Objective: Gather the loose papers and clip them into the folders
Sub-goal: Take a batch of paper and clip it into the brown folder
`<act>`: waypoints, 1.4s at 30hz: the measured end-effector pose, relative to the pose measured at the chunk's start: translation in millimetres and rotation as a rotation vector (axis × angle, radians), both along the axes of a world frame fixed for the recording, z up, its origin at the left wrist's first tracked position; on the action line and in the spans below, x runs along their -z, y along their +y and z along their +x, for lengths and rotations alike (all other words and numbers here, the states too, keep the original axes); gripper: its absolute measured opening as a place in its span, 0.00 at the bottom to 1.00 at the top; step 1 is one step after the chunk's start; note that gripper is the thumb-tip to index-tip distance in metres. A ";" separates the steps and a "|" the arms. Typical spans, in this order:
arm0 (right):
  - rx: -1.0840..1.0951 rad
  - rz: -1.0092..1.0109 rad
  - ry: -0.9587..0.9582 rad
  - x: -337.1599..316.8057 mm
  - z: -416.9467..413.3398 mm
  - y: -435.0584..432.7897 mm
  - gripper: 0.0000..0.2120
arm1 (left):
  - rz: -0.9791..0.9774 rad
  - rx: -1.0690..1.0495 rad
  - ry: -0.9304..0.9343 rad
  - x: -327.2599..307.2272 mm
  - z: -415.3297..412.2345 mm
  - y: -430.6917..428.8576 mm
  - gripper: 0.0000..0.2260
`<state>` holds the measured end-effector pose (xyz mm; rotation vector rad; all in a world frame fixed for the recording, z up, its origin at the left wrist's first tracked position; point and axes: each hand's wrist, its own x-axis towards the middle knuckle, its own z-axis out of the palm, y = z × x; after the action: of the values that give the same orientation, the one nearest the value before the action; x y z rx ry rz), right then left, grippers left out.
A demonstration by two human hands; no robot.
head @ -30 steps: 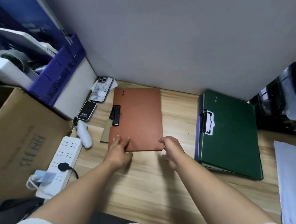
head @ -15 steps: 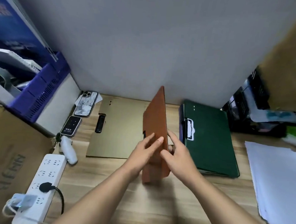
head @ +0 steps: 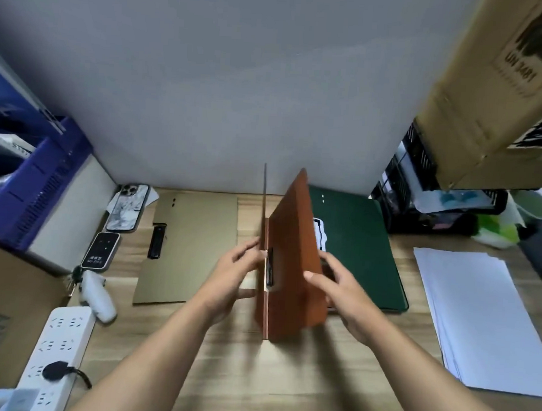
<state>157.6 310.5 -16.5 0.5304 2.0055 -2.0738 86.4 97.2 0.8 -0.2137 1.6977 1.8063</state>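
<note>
Left hand [head: 238, 274] and right hand [head: 342, 286] hold the brown folder [head: 295, 257] upright, part-open; papers [head: 477, 316] right.

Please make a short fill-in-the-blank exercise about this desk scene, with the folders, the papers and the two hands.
1. Both hands hold the ____ folder upright on the desk.
2. The olive folder lies flat beside the ____ hand.
3. The stack of white papers lies to the right of the ____ folder.
4. The right hand grips the upright folder's ____ cover.

Missing words: brown; left; green; right
</note>
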 end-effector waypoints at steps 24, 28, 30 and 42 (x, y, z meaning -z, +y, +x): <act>0.404 0.710 -0.486 62.7 123.6 256.5 0.19 | -0.370 0.743 0.588 52.5 83.6 262.4 0.17; 0.461 0.717 -0.595 80.3 158.4 343.3 0.25 | -0.533 0.854 0.498 83.9 108.8 318.2 0.24; 0.433 0.696 -0.608 97.6 170.0 384.9 0.30 | -0.588 0.870 0.476 98.0 119.2 343.8 0.29; 0.452 0.388 -0.484 106.4 172.8 453.6 0.10 | -1.047 0.997 0.573 123.4 148.6 409.7 0.30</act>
<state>330.4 764.1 -122.9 1.5137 2.1072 -1.5179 235.0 507.0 -122.6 0.6761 2.3642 0.1601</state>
